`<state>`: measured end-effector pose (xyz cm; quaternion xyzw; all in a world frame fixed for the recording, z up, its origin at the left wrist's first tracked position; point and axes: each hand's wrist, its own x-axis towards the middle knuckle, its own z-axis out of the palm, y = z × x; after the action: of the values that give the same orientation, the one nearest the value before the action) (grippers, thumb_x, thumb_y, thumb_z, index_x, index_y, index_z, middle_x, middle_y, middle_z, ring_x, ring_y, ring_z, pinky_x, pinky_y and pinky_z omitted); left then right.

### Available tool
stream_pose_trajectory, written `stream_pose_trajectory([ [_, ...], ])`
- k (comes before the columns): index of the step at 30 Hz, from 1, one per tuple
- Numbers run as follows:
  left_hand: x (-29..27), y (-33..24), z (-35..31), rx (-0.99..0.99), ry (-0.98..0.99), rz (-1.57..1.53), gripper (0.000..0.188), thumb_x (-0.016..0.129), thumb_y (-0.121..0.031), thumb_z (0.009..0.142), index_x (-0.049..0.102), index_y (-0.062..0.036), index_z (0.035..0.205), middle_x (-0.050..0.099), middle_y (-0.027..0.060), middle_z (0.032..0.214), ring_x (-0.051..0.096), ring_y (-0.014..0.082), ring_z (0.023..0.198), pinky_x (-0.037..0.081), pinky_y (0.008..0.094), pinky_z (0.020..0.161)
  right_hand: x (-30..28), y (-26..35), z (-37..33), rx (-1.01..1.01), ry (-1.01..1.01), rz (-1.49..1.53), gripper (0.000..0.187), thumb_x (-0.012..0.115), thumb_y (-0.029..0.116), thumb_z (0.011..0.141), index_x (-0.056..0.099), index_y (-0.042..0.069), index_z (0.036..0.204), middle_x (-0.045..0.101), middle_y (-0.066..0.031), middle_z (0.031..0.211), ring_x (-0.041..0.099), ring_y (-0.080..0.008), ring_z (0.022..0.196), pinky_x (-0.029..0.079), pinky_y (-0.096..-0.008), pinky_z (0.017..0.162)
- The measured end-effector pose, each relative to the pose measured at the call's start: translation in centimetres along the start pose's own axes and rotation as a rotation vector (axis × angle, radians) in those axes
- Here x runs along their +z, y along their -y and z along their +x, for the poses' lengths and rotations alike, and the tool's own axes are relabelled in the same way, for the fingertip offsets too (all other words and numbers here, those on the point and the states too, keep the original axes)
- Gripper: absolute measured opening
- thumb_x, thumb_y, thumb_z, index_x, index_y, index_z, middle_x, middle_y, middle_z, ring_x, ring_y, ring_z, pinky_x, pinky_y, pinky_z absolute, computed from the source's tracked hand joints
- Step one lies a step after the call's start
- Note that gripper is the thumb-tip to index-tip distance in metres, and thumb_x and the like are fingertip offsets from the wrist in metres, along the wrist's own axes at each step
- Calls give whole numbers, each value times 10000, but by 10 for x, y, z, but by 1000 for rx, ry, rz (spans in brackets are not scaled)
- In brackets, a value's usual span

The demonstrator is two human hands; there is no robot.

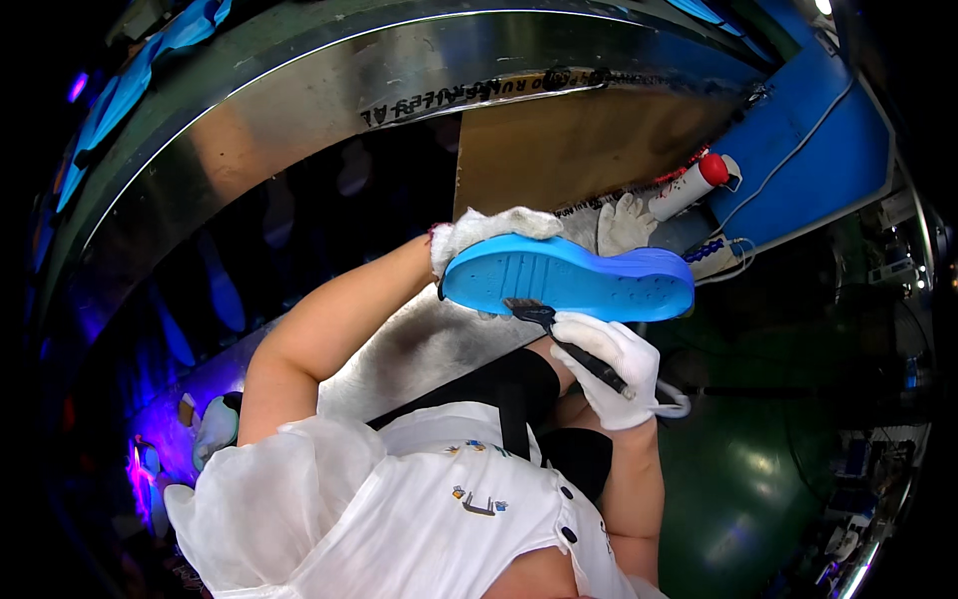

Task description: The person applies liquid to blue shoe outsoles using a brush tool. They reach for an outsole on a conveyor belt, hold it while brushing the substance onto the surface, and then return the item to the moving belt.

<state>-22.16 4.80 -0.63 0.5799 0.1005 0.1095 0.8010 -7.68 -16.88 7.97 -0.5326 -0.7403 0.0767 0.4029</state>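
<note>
A bright blue shoe sole (589, 278) is held up in front of me, its broad face showing ridges across one half and small dots toward the other end. My left hand (494, 228), in a white knit glove, grips its upper left edge; part of the fingers is hidden behind it. In a white glove too, my right hand (614, 364) is closed around the black handle of a brush (589, 361). The dark bristles touch the sole's lower edge near its middle.
A metal-edged conveyor (299, 110) curves across the far side. Beyond the sole stand a brown board (559, 150), a loose white glove (626, 225) and a white bottle with a red cap (689, 188). A blue panel (808, 150) with a cable is at the right.
</note>
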Motion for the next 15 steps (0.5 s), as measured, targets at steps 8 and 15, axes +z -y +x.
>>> stream_pose_trajectory([
  [8, 10, -38, -23, 90, -110, 171, 429, 515, -424, 957, 637, -68, 1163, 642, 86, 1095, 592, 154, 1077, 455, 314, 979, -15, 4, 7, -67, 48, -177, 265, 733, 114, 727, 701, 141, 988, 703, -67, 1006, 605, -240, 636, 517, -295, 586],
  [15, 23, -59, -29, -217, -208, -171, 648, 616, -578, 844, 593, -13, 1160, 636, 193, 1008, 689, 311, 805, 617, 450, 629, -30, 0, 8, -117, 49, -248, 255, 718, 142, 736, 708, 140, 990, 702, -64, 1027, 608, -220, 649, 507, -280, 572],
])
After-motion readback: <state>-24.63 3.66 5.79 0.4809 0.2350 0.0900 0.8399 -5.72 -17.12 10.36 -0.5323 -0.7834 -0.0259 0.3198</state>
